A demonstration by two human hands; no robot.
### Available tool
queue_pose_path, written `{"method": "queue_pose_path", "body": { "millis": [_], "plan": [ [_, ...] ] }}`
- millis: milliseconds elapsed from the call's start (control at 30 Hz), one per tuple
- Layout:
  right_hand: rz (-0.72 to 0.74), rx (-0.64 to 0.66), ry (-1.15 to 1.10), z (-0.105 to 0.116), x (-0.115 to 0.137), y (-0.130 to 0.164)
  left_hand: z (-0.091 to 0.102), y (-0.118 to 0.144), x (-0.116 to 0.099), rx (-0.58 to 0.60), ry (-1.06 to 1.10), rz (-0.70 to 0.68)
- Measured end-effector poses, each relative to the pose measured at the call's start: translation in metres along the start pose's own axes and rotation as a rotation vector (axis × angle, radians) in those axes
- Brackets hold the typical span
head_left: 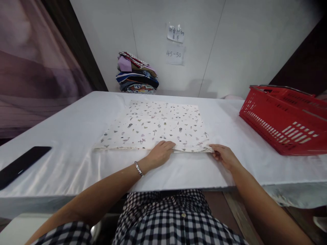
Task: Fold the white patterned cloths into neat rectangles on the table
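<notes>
A white cloth (158, 124) printed with small plants, palm trees and birds lies folded flat in layers on the table. My left hand (160, 154), with a silver bracelet at the wrist, is at the middle of its front edge. Its fingers are together over the edge, and the thumb is hidden. My right hand (226, 156) pinches the layered front right corner between thumb and fingers. The edge between my hands bends slightly.
The table (76, 119) has a white, shiny cover. A red basket (283, 119) stands at the right and a black phone-like slab (24, 163) lies at the left. A pile of folded fabrics (138, 73) rests at the back against the wall, near paper signs (175, 54).
</notes>
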State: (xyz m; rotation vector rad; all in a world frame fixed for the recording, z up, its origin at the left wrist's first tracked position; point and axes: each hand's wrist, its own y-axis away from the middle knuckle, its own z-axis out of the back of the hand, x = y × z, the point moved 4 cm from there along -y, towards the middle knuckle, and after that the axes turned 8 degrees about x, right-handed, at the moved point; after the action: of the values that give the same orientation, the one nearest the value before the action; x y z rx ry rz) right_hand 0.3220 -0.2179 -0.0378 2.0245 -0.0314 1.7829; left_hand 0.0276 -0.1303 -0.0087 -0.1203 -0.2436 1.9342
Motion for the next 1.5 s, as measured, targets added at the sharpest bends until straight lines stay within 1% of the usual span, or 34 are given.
{"method": "queue_pose_path", "body": {
  "millis": [167, 333, 500, 700, 833, 900, 1033, 1167, 1333, 1500],
  "plan": [
    [0.017, -0.03, 0.102, 0.0, 0.004, 0.006, -0.002, -0.001, -0.002, -0.011, 0.014, -0.017],
    [0.043, -0.051, 0.174, 0.002, 0.004, 0.005, -0.002, -0.002, 0.0, 0.029, 0.085, -0.023],
    [0.017, -0.031, 0.079, 0.001, 0.005, 0.003, -0.003, -0.006, 0.0, 0.03, 0.08, 0.012],
    [0.012, 0.019, -0.046, -0.001, 0.012, 0.002, 0.004, -0.013, -0.002, 0.032, 0.059, 0.048],
    [0.004, 0.035, -0.082, -0.003, 0.012, 0.001, 0.0, -0.015, 0.001, 0.026, 0.024, 0.074],
    [0.008, 0.047, -0.088, -0.003, 0.011, 0.0, -0.003, -0.015, 0.002, 0.013, 0.008, 0.065],
    [0.007, 0.065, -0.094, -0.002, 0.008, -0.001, -0.008, -0.011, 0.004, -0.048, 0.001, 0.035],
    [-0.002, 0.076, -0.116, -0.003, 0.008, -0.002, -0.01, -0.011, 0.004, -0.039, 0.027, 0.039],
    [0.009, 0.081, -0.13, -0.004, 0.008, -0.003, -0.01, -0.02, -0.001, -0.037, 0.006, -0.004],
    [0.011, 0.066, -0.134, -0.005, 0.008, -0.002, -0.009, -0.028, -0.004, -0.083, -0.006, -0.016]
  ]
}}
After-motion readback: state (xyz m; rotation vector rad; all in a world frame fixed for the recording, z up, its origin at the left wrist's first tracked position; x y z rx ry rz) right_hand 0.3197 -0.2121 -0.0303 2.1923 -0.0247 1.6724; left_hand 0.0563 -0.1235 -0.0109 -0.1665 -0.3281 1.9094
